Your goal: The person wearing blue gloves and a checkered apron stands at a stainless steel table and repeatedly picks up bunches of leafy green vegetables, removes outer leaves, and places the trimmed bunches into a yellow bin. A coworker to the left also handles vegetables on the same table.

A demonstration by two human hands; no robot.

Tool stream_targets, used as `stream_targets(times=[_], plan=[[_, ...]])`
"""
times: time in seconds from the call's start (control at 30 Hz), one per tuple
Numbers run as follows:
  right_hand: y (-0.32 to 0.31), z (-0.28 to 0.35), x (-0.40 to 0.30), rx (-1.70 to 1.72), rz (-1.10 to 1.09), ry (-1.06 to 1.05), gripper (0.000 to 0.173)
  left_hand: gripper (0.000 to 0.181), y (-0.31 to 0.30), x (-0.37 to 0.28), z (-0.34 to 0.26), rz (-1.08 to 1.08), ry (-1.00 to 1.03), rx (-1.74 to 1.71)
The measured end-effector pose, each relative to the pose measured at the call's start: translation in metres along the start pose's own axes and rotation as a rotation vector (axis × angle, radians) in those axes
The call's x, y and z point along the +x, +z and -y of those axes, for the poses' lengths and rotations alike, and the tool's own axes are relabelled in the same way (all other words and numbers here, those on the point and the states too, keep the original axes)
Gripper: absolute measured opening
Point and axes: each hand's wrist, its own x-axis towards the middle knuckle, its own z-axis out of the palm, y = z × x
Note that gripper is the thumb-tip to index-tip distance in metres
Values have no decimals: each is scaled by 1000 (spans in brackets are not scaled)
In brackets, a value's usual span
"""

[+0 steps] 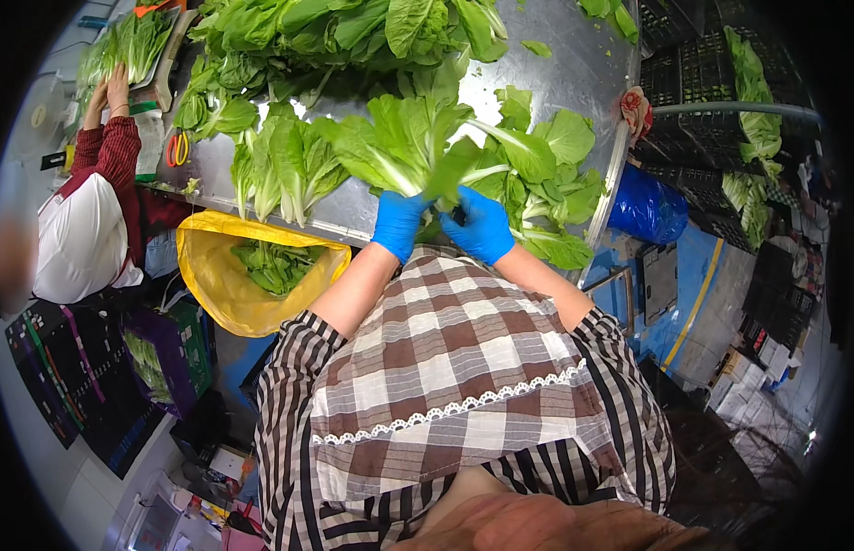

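Observation:
My left hand (399,222), in a blue glove, grips the base of a leafy green head (399,148) with pale stalks, at the front edge of the metal table. Beside it my right hand (480,226), gloved alike, has its fingers curled at the stalk end of a motion-blurred leaf (453,171). Its fingertips are partly hidden. Left of my hands, trimmed leafy heads (289,162) lie side by side, stalks towards me. Looser leaves (547,182) are spread to the right. A large pile of greens (344,31) covers the table's far side.
A yellow bag (199,275) with leaves inside hangs open below the table edge (330,227). Orange-handled scissors (177,149) lie at the left. A co-worker's hands (113,93) rest on greens there. Black crates (682,89) and a blue bag (647,205) stand at the right.

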Motion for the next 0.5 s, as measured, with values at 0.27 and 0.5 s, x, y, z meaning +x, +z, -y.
stream_targets(times=[0.27, 0.5], plan=[[16, -34, 1, 1183, 114, 631, 17, 36, 1, -9, -4, 96, 41, -465], [21, -39, 7, 1204, 239, 661, 19, 37, -4, -9, -2, 142, -27, -537]])
